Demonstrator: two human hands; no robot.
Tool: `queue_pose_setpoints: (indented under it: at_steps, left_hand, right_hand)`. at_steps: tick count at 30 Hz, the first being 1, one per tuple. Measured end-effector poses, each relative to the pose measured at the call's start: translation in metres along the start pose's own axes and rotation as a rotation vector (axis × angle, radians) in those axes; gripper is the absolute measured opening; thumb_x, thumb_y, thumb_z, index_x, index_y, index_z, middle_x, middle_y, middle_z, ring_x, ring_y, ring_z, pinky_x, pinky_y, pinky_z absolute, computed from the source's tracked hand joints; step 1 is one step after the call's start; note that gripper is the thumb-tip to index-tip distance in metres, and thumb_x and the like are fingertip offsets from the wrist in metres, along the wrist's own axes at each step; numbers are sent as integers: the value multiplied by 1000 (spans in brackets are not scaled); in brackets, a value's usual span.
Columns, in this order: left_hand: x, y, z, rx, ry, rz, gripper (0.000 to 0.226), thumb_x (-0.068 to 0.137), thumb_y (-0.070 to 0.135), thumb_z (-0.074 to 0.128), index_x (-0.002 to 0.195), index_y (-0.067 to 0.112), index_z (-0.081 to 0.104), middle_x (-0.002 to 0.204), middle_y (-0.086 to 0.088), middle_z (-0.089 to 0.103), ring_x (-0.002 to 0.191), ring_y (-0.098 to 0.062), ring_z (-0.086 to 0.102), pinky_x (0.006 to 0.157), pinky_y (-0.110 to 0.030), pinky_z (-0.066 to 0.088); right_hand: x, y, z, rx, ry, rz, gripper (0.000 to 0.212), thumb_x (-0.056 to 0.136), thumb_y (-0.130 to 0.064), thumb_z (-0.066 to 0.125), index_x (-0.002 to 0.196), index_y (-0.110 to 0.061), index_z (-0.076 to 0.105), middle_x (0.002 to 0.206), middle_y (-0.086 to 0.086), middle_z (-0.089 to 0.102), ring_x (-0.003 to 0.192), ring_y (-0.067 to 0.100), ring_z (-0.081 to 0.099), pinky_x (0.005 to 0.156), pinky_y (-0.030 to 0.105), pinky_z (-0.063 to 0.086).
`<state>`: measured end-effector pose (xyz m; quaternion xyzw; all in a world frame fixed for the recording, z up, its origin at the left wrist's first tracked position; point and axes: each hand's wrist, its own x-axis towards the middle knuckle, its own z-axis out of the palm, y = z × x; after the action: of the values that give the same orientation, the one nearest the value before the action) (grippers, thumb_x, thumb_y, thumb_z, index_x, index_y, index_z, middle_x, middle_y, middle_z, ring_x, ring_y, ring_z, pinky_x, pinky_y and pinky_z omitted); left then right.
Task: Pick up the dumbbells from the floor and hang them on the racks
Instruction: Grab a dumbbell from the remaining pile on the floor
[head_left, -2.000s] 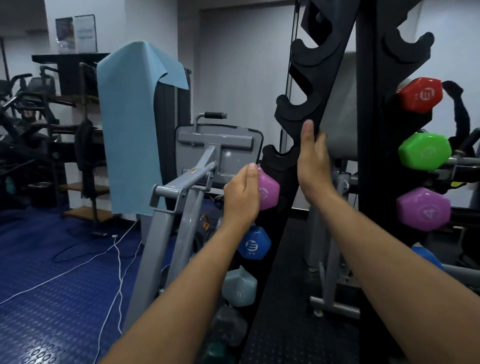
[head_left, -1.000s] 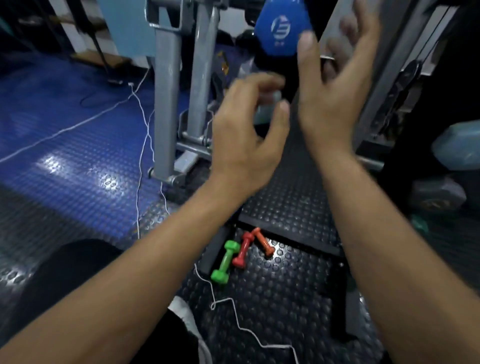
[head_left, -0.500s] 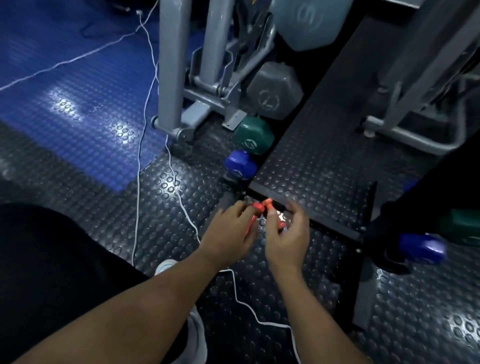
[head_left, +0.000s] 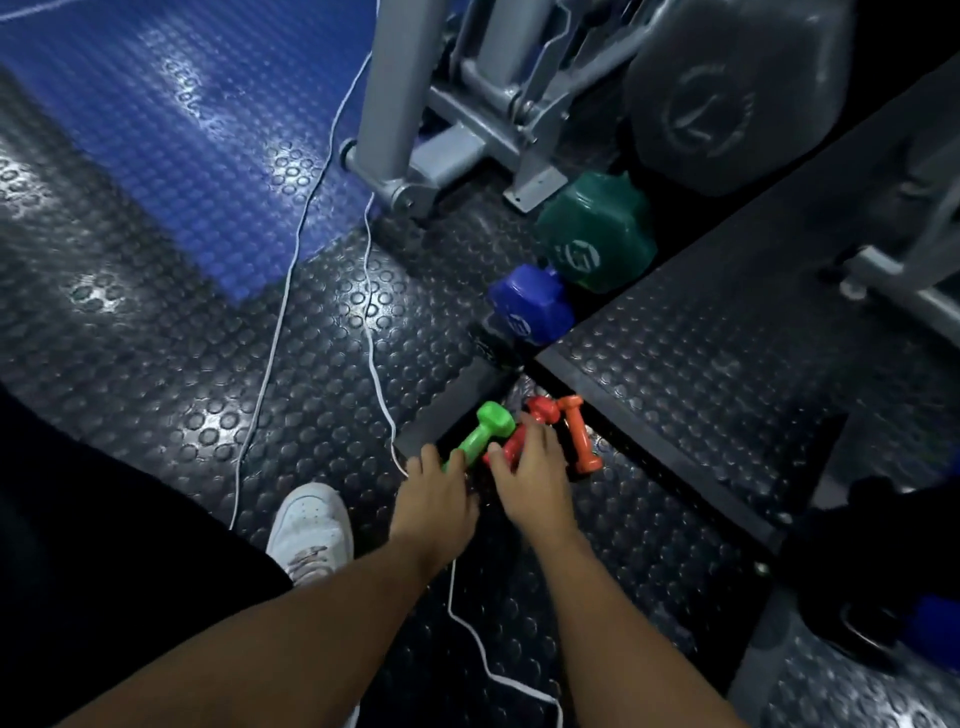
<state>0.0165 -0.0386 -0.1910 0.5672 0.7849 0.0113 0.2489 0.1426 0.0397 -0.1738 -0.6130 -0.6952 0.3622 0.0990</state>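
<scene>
One white shoe (head_left: 310, 525) is seen nearest on the studded floor (head_left: 156, 364). The left hand (head_left: 434, 501) is curled round the green dumbbell (head_left: 480, 434); the red dumbbell (head_left: 519, 434) is grasped by the right hand (head_left: 535, 480), with one orange dumbbell (head_left: 579, 434) beside. Three small dumbbells are counted on the floor. Beyond, two racked weights, blue (head_left: 532, 306) and dark green (head_left: 597, 234), are seen.

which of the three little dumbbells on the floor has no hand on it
The orange dumbbell, farthest right. The left hand is on the green dumbbell and the right hand covers the red dumbbell.
</scene>
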Motion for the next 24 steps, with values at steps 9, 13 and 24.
queue_pose_setpoints:
  at_steps: [9,13,24]
  left_hand:
    - [27,12,0,366,-89,-17,72,101,48,56,156,7,33,128,-10,63,119,-33,48,92,-42,41]
    - [35,3,2,420,-103,30,44,100,40,57,135,14,49,120,-6,61,111,-29,48,89,-42,38]
    - [19,-4,-29,-13,-83,52,50,69,48,73,107,25,50,109,3,58,105,-26,59,87,-40,44]
  right_hand:
    - [63,-8,11,-340,-235,26,64,108,-53,49,161,-20,35,157,10,52,143,37,40,114,54,35]
    - [66,-9,17,-336,-186,30,47,106,-50,56,144,-22,52,141,10,65,131,36,49,106,51,43]
    - [29,-20,-11,76,-46,140,38,100,-41,71,136,-30,68,124,8,72,117,31,67,99,41,54]
